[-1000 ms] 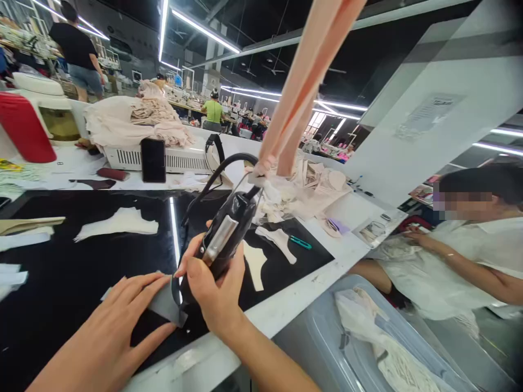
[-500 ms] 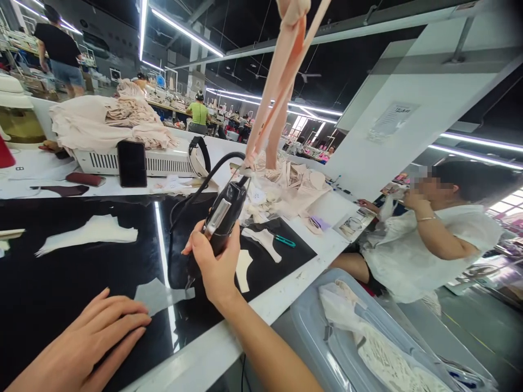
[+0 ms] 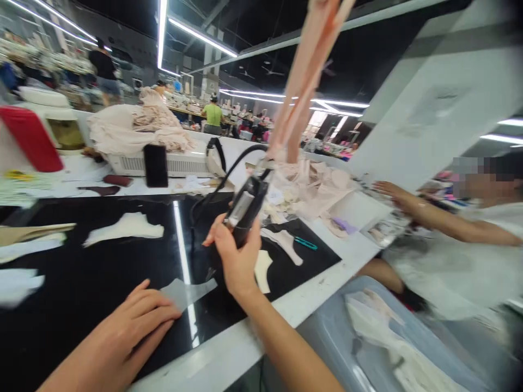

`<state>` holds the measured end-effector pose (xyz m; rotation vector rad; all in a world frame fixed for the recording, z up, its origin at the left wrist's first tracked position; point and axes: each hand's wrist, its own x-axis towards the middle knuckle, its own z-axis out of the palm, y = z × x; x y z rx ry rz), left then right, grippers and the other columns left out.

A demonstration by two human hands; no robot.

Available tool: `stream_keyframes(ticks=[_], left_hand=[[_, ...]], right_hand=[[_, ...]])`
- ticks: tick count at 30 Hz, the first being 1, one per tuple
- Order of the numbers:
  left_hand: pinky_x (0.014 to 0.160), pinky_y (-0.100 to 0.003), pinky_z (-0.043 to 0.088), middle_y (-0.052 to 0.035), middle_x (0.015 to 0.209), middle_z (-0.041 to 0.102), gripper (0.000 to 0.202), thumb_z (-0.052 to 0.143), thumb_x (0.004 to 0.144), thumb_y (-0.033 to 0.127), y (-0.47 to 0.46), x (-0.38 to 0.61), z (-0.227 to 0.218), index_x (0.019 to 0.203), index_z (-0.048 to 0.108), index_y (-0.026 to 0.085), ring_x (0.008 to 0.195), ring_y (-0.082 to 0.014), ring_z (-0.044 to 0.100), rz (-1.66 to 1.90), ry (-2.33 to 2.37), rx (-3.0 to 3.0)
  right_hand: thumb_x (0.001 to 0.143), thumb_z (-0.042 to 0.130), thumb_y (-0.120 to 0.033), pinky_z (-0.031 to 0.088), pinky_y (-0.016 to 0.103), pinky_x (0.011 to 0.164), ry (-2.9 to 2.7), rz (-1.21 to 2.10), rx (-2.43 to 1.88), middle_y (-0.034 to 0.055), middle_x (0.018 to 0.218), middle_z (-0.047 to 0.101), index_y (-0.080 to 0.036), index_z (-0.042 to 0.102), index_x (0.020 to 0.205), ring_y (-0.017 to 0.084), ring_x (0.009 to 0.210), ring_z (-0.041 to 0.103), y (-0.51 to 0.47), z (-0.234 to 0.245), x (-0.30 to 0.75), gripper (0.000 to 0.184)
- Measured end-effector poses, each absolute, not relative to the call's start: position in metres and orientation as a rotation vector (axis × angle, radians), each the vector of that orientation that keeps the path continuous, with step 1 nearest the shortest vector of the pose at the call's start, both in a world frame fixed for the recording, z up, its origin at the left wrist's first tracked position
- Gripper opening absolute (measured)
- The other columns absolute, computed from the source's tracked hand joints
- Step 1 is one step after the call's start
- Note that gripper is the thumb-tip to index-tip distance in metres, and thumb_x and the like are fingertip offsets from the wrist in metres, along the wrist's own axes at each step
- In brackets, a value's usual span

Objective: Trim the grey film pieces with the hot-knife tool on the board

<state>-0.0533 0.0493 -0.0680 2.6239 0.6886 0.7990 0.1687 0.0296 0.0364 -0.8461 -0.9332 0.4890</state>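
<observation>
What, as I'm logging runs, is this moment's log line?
left hand: touching grey cut piece; right hand: gripping black corded tool; white cut piece: on black tabletop

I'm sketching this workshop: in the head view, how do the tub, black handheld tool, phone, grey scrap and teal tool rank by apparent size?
Largest: tub
Then black handheld tool, partly covered
Phone and grey scrap: too alike to rank
Smallest: teal tool

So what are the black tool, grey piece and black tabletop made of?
Black tool: probably plastic, faintly glossy; its silvery plate shines like metal. Grey piece: maybe thin cloth or film, matte, seemingly see-through. Black tabletop: perhaps glass or plastic, smooth enough to mirror a light stripe.
</observation>
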Motion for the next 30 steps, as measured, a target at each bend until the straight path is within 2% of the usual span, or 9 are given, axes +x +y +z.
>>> stream_keyframes(ticks=[3, 6, 10, 16, 23, 30], left_hand=[[0.132, -0.046, 0.028, 0.0058, 0.112, 0.072, 0.023, 0.052, 0.109, 0.027, 0.039, -0.044, -0.039, 0.118, 0.072, 0.033, 0.107, -0.0101, 0.07, 0.595, 0.652, 2.615], [0.132, -0.043, 0.027, 0.0031, 0.113, 0.072, 0.024, 0.047, 0.109, 0.016, 0.04, -0.039, -0.026, 0.117, 0.068, 0.025, 0.108, -0.0102, 0.067, 0.639, 0.666, 2.533], [0.128, -0.038, 0.031, 0.0008, 0.117, 0.072, 0.018, 0.051, 0.108, 0.016, 0.045, -0.04, -0.022, 0.115, 0.066, 0.021, 0.115, -0.0123, 0.063, 0.652, 0.693, 2.434], [0.13, -0.048, 0.025, -0.0027, 0.135, 0.069, 0.018, 0.063, 0.102, 0.018, 0.045, -0.037, -0.016, 0.12, 0.067, 0.023, 0.135, -0.0198, 0.056, 0.46, 0.686, 2.387], [0.131, -0.059, 0.02, -0.0057, 0.139, 0.066, 0.026, 0.071, 0.097, 0.022, 0.042, -0.038, -0.017, 0.123, 0.069, 0.023, 0.141, -0.024, 0.053, 0.369, 0.737, 2.385], [0.13, -0.062, 0.019, -0.0055, 0.139, 0.066, 0.029, 0.074, 0.094, 0.022, 0.044, -0.037, -0.013, 0.123, 0.07, 0.024, 0.142, -0.0252, 0.053, 0.363, 0.768, 2.382]], right_hand=[[0.084, 0.079, -0.03, 0.055, 0.026, 0.058, -0.887, 0.479, -0.82, -0.0029, 0.081, 0.066, -0.02, 0.05, 0.106, 0.011, 0.058, 0.061, 0.028, 0.037, 0.169, 0.038], [0.087, 0.083, -0.033, 0.058, 0.029, 0.06, -0.885, 0.525, -0.766, -0.0027, 0.084, 0.067, -0.021, 0.051, 0.115, 0.012, 0.059, 0.062, 0.027, 0.032, 0.169, 0.044], [0.093, 0.079, -0.037, 0.058, 0.032, 0.061, -0.983, 0.535, -0.767, -0.0012, 0.088, 0.064, -0.023, 0.052, 0.123, 0.014, 0.065, 0.063, 0.021, 0.027, 0.163, 0.042], [0.093, 0.079, -0.042, 0.058, 0.032, 0.061, -1.002, 0.605, -0.761, -0.0012, 0.087, 0.065, -0.024, 0.052, 0.121, 0.014, 0.064, 0.064, 0.015, 0.025, 0.151, 0.043], [0.095, 0.078, -0.038, 0.058, 0.031, 0.063, -1.033, 0.638, -0.725, -0.0017, 0.088, 0.065, -0.025, 0.054, 0.121, 0.013, 0.065, 0.065, 0.01, 0.022, 0.146, 0.037], [0.096, 0.077, -0.036, 0.058, 0.031, 0.062, -1.044, 0.647, -0.723, -0.0008, 0.087, 0.063, -0.024, 0.053, 0.123, 0.014, 0.065, 0.065, 0.007, 0.022, 0.15, 0.037]])
